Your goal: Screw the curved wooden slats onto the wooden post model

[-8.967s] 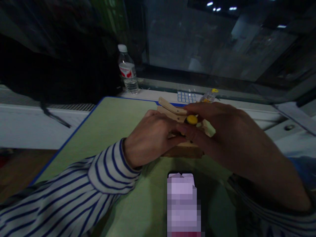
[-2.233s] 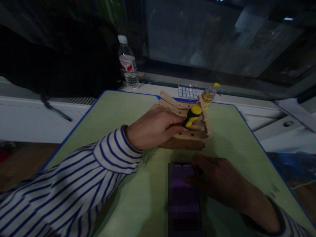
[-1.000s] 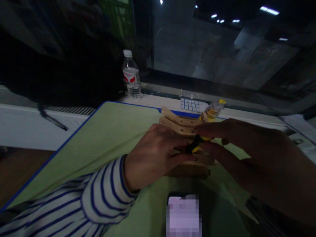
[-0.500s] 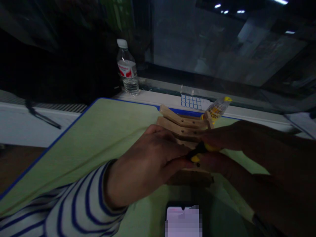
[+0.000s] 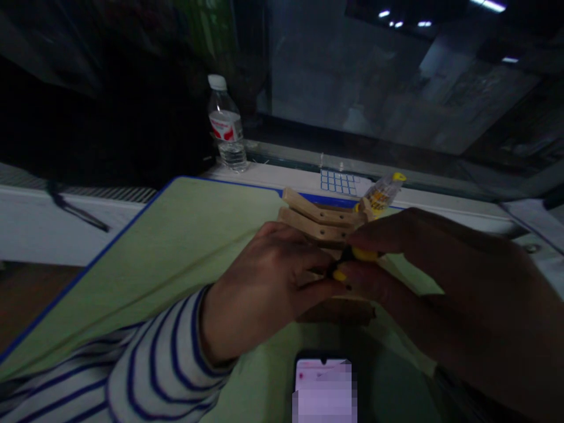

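Wooden pieces with drilled holes point(image 5: 308, 223) lie on the green table in front of me. My left hand point(image 5: 273, 282) is closed over them, its thumb and fingers pinching at the dark tip of a small yellow and black tool point(image 5: 363, 254). From the right, my right hand point(image 5: 423, 276) grips the yellow handle of that tool between thumb and fingers. What else my left fingers hold is hidden. A darker brown piece point(image 5: 337, 310) lies below the hands.
A phone point(image 5: 326, 388) lies on the green table point(image 5: 176, 235) at the near edge. On the sill behind stand a water bottle point(image 5: 228, 126) and a blue-gridded sheet point(image 5: 338, 182). A clear yellow-capped bottle point(image 5: 384, 192) leans behind the wood.
My right hand and the tool have shifted slightly left and up. The left sleeve has moved a little to the right. The view has shifted slightly.
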### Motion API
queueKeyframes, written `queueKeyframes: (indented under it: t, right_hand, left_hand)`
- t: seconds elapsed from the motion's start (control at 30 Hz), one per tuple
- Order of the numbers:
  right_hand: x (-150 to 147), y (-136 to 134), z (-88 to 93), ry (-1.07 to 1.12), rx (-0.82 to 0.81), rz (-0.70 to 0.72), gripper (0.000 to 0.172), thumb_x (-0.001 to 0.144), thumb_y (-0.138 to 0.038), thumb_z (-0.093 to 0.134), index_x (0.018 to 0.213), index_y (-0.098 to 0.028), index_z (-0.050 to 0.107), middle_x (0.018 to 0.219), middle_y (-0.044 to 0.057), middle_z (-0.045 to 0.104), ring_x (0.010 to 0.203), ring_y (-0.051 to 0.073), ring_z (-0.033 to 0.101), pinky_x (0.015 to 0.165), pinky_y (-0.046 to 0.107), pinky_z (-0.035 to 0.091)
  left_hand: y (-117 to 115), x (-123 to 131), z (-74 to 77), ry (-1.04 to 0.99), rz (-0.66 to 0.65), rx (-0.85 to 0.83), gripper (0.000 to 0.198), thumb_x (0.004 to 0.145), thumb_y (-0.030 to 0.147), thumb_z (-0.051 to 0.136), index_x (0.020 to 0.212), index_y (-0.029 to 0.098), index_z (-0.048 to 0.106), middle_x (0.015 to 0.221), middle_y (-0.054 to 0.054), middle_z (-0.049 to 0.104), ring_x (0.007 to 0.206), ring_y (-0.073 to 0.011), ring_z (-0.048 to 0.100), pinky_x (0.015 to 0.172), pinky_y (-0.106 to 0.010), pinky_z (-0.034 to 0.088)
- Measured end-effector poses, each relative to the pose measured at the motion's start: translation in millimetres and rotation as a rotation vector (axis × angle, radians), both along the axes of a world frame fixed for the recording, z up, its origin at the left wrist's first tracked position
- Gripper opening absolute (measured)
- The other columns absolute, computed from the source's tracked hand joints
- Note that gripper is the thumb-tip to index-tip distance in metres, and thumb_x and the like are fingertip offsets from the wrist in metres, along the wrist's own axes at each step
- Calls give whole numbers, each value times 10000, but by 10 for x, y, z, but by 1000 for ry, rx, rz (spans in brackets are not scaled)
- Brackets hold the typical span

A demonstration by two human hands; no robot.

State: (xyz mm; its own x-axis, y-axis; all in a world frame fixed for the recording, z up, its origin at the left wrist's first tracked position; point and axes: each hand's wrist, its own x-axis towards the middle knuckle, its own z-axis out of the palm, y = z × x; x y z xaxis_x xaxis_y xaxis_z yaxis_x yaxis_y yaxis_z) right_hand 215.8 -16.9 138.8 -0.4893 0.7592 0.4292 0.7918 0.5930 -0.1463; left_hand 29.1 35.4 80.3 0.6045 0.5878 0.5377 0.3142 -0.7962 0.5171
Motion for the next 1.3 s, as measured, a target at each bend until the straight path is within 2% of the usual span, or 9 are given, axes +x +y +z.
queueKeyframes:
  t: [0.1, 0.27, 0.37, 0.57, 0.83, 1.0, 1.1, 1.2, 1.3]
  right_hand:
    - [13, -1, 5, 13, -3, -11, 128, 925, -313, 558, 1042, -280, 597, 1033, -54, 708, 912, 119, 678, 795, 205, 548]
    - [51, -26, 41, 9, -82, 51, 387, 930, -238, 547, 1312, -298, 526, 1313, -112, 609, 1156, 73, 583, 1015, 151, 435]
    - [55, -23, 56, -27, -81, 84, 430, 940, -242, 529, 1365, -305, 504, 1413, -131, 524, 1207, 47, 543, 1036, 109, 385]
    - [48, 7, 51, -70, -6, 95, 407, 953, -247, 511, 1360, -258, 519, 1381, -100, 566, 1236, 48, 518, 1069, 101, 325]
    - [46, 18, 0, -110, 59, 106, 354, 960, -269, 502, 1308, -227, 542, 1293, -48, 631, 1127, 98, 584, 987, 143, 435]
    - [11, 25, 0, -143, 87, 112, 330, 959, -245, 470, 1272, -203, 566, 1210, 15, 671, 1025, 180, 639, 893, 271, 534]
    - [2, 6, 16, -144, 114, 102, 311, 962, -245, 456, 1236, -191, 594, 1168, 32, 689, 1010, 185, 646, 851, 268, 548]
    - [-3, -1, 19, -115, 114, 123, 289, 959, -219, 464, 1186, -160, 631, 1156, 32, 701, 1029, 154, 635, 877, 212, 527]
    - [-4, 10, 1, -108, 116, 117, 294, 953, -191, 469, 1195, -147, 630, 1215, 28, 683, 1090, 140, 615, 971, 213, 485]
  left_hand:
    - [-12, 2, -21, 5, 15, 24, 86, 824, 260, 708, 757, 207, 693, 759, 18, 722, 740, -162, 634, 712, -335, 442]
    - [14, -16, -72, 37, 10, 2, 86, 840, 321, 667, 860, 247, 705, 797, -2, 732, 782, -210, 652, 762, -399, 441]
    - [35, -19, -87, 91, 0, -35, 157, 871, 362, 612, 927, 259, 717, 871, -15, 744, 833, -233, 655, 810, -434, 433]
    - [31, -23, -46, 112, -25, -84, 122, 882, 321, 629, 886, 267, 738, 867, 8, 732, 859, -200, 647, 844, -390, 427]
    - [29, -36, -60, 118, -26, -67, 123, 893, 295, 631, 954, 269, 735, 950, 28, 732, 936, -182, 641, 884, -367, 380]
    - [29, -54, -40, 136, -50, -105, 155, 908, 268, 611, 1023, 286, 714, 994, 49, 724, 967, -166, 627, 919, -359, 364]
    - [27, -61, -26, 129, -67, -109, 144, 911, 254, 605, 1001, 273, 715, 978, 48, 720, 967, -159, 620, 922, -345, 367]
    - [28, -58, -17, 100, -81, -110, 136, 914, 234, 598, 969, 265, 717, 984, 47, 714, 984, -150, 615, 925, -328, 366]
    - [39, -51, -3, 113, -98, -126, 146, 916, 200, 583, 939, 249, 719, 984, 34, 715, 1004, -157, 617, 927, -323, 375]
